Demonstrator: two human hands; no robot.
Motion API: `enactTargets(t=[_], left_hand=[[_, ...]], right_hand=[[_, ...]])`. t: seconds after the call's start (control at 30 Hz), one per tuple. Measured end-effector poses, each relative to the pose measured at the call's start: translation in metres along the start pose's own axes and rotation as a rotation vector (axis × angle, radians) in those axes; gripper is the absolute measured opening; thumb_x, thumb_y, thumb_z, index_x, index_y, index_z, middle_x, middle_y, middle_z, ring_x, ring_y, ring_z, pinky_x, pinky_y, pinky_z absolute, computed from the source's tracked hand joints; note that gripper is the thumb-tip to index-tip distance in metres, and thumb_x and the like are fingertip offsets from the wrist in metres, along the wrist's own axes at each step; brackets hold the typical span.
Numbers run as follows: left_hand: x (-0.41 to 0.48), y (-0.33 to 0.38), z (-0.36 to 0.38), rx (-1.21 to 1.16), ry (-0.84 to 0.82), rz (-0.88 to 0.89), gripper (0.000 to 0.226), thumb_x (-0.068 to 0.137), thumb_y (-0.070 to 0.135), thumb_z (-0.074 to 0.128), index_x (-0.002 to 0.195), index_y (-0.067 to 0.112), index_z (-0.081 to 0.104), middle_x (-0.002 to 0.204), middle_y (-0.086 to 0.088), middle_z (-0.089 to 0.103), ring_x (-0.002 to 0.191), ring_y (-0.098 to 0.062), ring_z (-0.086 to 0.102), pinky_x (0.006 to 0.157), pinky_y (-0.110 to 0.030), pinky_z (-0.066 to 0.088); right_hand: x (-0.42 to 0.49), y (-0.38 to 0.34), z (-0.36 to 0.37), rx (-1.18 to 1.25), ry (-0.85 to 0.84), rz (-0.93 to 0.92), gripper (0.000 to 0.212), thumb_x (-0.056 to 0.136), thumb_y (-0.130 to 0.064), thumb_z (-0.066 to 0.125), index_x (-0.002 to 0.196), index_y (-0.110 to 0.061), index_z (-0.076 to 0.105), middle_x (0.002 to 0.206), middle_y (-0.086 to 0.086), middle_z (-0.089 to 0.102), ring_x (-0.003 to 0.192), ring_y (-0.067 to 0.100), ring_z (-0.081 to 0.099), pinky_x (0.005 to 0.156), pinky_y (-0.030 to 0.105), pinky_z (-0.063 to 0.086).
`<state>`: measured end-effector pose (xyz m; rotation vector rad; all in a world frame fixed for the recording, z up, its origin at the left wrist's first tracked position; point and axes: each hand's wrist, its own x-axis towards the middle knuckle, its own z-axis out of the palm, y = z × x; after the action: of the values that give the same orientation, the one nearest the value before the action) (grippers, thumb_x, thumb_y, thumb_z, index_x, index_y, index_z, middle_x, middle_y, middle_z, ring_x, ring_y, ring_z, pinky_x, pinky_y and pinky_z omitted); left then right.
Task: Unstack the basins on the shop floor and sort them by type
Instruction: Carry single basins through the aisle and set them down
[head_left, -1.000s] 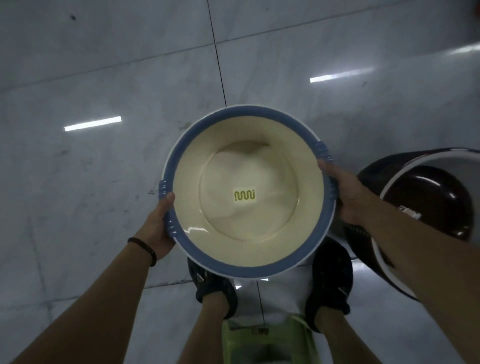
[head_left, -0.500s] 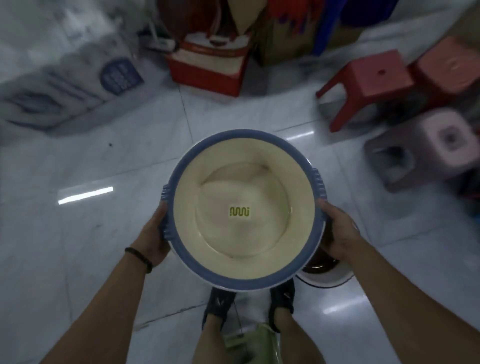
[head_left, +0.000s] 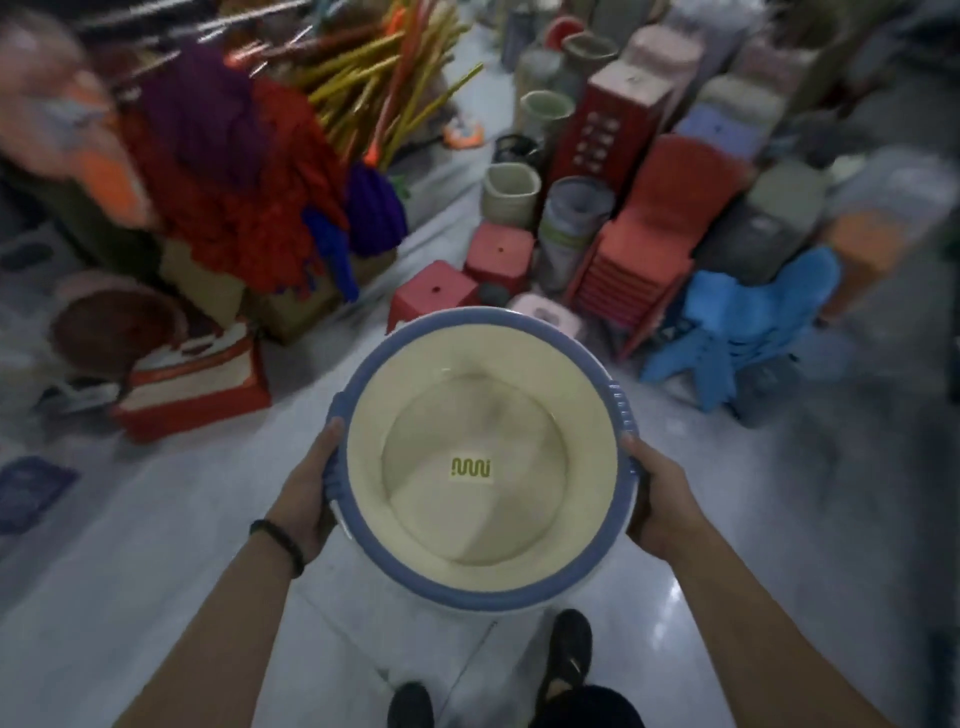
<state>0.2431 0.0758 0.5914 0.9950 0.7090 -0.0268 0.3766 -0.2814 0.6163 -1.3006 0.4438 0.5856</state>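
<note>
I carry a round basin (head_left: 519, 395) with a cream inside and a blue rim, held level above the floor in front of me. A small label with a green squiggle sits on its bottom. My left hand (head_left: 306, 499) grips the ribbed handle on the rim's left side. My right hand (head_left: 657, 501) grips the matching handle on the right side. A brown basin (head_left: 111, 325) lies at the left among the goods.
Ahead on the right stand red stools (head_left: 434, 293), a stack of red chairs (head_left: 644, 260), blue chairs (head_left: 748, 332) and several bins (head_left: 571, 223). On the left are mops (head_left: 234, 171), broom sticks and a red box (head_left: 192, 384). Grey floor tiles (head_left: 156, 545) lie below; my feet show at the bottom.
The view has swung up from the bare floor to the shop's stacked goods. The basin stays held in both hands. The dark brown basin at my right side is out of view.
</note>
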Motion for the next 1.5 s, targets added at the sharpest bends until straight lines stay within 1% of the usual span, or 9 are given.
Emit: enactTargets(t=[0.1,0.27,0.33,0.5,0.6,0.77,0.93,1.3,1.5], left_hand=[[0.017,0.017,0.08,0.154,-0.061,0.0,0.055,0.078,0.073,0.07,0.108,0.028,0.07,0.092,0.005,0.079,0.088,-0.017,0.074,0.076,-0.041,0.064],[0.052,0.006,0.239,0.271,-0.271,0.081,0.062,0.063,0.075,0.081,0.092,0.021,0.081,0.085,0.003,0.08,0.079,-0.012,0.075,0.073,-0.03,0.063],[0.055,-0.008,0.31,0.319,-0.37,0.062,0.044,0.081,0.061,0.07,0.099,0.024,0.084,0.099,-0.004,0.081,0.086,-0.021,0.077,0.073,-0.036,0.063],[0.076,-0.072,0.471,0.374,-0.378,-0.033,0.036,0.098,0.039,0.053,0.104,0.016,0.08,0.079,-0.003,0.076,0.076,-0.027,0.067,0.081,-0.042,0.057],[0.09,-0.109,0.569,0.368,-0.429,-0.065,0.04,0.103,0.04,0.052,0.084,0.021,0.082,0.068,-0.002,0.075,0.057,-0.022,0.07,0.058,-0.035,0.06],[0.118,-0.147,0.713,0.379,-0.518,-0.152,0.06,0.087,0.051,0.076,0.129,0.008,0.071,0.118,-0.019,0.063,0.106,-0.041,0.056,0.103,-0.057,0.045],[0.178,-0.188,0.864,0.396,-0.561,-0.148,0.083,0.073,0.052,0.086,0.135,0.002,0.064,0.136,-0.029,0.055,0.114,-0.042,0.047,0.105,-0.058,0.04],[0.279,-0.242,1.217,0.423,-0.795,-0.27,0.046,0.093,0.052,0.066,0.121,0.017,0.077,0.125,-0.021,0.072,0.111,-0.042,0.069,0.108,-0.061,0.047],[0.318,-0.273,1.391,0.445,-0.828,-0.232,0.035,0.097,0.04,0.061,0.104,0.014,0.084,0.109,-0.019,0.077,0.09,-0.038,0.074,0.094,-0.052,0.055]], right_hand=[[-0.019,-0.03,-0.061,0.181,0.102,-0.091,0.037,0.101,-0.036,0.06,0.115,-0.008,0.081,0.115,0.017,0.078,0.103,0.038,0.075,0.086,0.045,0.058],[-0.03,-0.07,-0.189,0.248,0.226,-0.15,0.077,0.066,-0.054,0.087,0.129,-0.011,0.075,0.133,0.023,0.07,0.126,0.05,0.063,0.109,0.067,0.046],[-0.031,-0.085,-0.246,0.264,0.269,-0.156,0.076,0.065,-0.057,0.085,0.127,-0.014,0.076,0.135,0.022,0.069,0.129,0.05,0.061,0.112,0.07,0.04],[-0.023,-0.134,-0.387,0.358,0.408,-0.208,0.089,0.041,-0.065,0.089,0.115,-0.017,0.082,0.126,0.02,0.074,0.122,0.048,0.066,0.112,0.071,0.042],[-0.014,-0.168,-0.469,0.348,0.475,-0.216,0.08,0.054,-0.066,0.084,0.118,-0.019,0.08,0.124,0.015,0.076,0.121,0.045,0.067,0.115,0.068,0.041],[0.004,-0.228,-0.586,0.455,0.59,-0.252,0.058,0.075,-0.055,0.073,0.116,-0.014,0.081,0.115,0.015,0.078,0.109,0.045,0.07,0.104,0.062,0.049],[0.043,-0.295,-0.694,0.545,0.679,-0.328,0.041,0.09,-0.039,0.066,0.112,-0.008,0.081,0.103,0.018,0.077,0.095,0.042,0.069,0.09,0.056,0.051],[0.147,-0.48,-0.917,0.626,0.932,-0.396,0.052,0.084,-0.038,0.072,0.124,-0.006,0.076,0.113,0.023,0.074,0.103,0.049,0.067,0.103,0.069,0.047],[0.225,-0.575,-1.059,0.596,0.863,-0.372,0.049,0.056,-0.043,0.082,0.085,-0.006,0.066,0.073,0.016,0.067,0.069,0.031,0.066,0.078,0.042,0.049]])
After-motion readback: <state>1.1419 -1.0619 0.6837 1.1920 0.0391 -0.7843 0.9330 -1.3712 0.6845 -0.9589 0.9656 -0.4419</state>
